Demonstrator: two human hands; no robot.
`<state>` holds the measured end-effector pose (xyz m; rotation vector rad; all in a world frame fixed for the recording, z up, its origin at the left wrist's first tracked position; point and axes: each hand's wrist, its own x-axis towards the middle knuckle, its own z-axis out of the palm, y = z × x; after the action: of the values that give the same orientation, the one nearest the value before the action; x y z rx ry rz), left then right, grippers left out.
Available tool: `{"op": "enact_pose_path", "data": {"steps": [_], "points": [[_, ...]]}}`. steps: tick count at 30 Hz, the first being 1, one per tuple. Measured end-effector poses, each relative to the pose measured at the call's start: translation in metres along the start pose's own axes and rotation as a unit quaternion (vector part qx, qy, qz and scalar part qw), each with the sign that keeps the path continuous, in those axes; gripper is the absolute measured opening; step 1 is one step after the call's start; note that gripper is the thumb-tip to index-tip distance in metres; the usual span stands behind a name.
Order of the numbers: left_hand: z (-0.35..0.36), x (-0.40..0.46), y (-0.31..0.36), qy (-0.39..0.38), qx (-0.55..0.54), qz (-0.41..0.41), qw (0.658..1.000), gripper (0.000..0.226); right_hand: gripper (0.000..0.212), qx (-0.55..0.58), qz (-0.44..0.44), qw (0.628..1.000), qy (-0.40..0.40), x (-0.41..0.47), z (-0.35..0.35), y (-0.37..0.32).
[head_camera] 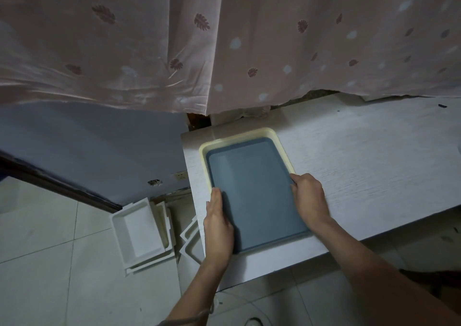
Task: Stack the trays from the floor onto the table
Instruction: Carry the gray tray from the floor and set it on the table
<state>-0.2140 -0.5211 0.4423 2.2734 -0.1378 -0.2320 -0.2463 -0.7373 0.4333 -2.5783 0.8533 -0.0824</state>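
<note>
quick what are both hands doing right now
Left hand: closed on the left edge of the blue tray.
Right hand: closed on the blue tray's right edge.

A blue-grey tray [257,193] lies flat, nested inside a cream tray [239,136], whose pale rim shows around its far end and sides. The pair sits on the white table [361,166] at its left end, near the left edge, the near end close to the front edge. On the tiled floor [50,263], just left of the table, white trays [139,233] lie in a loose, tilted stack; another white tray [190,241] sits partly under the table's edge.
</note>
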Motion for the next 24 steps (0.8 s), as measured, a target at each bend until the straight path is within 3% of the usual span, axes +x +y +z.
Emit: {"op": "enact_pose_path", "data": {"steps": [10,15,18,21,24], "points": [[0.009,0.003,-0.013,-0.044,0.058,0.007,0.997,0.081,0.039,-0.148,-0.079,0.986,0.023,-0.006,0.003,0.001],[0.012,0.003,-0.018,-0.043,0.079,0.038,0.995,0.086,0.049,-0.126,-0.076,0.989,0.024,-0.011,0.005,0.002],[0.014,0.005,-0.020,-0.043,0.072,0.033,0.996,0.084,0.040,-0.102,-0.071,0.992,0.005,-0.010,0.006,0.001],[0.011,0.004,-0.018,-0.036,0.031,0.014,0.999,0.074,0.039,-0.091,-0.058,0.994,-0.006,-0.009,0.004,-0.002],[-0.003,0.003,-0.005,-0.017,-0.092,-0.036,0.995,0.060,0.044,-0.084,-0.059,0.995,-0.009,-0.009,-0.002,-0.006]]}}
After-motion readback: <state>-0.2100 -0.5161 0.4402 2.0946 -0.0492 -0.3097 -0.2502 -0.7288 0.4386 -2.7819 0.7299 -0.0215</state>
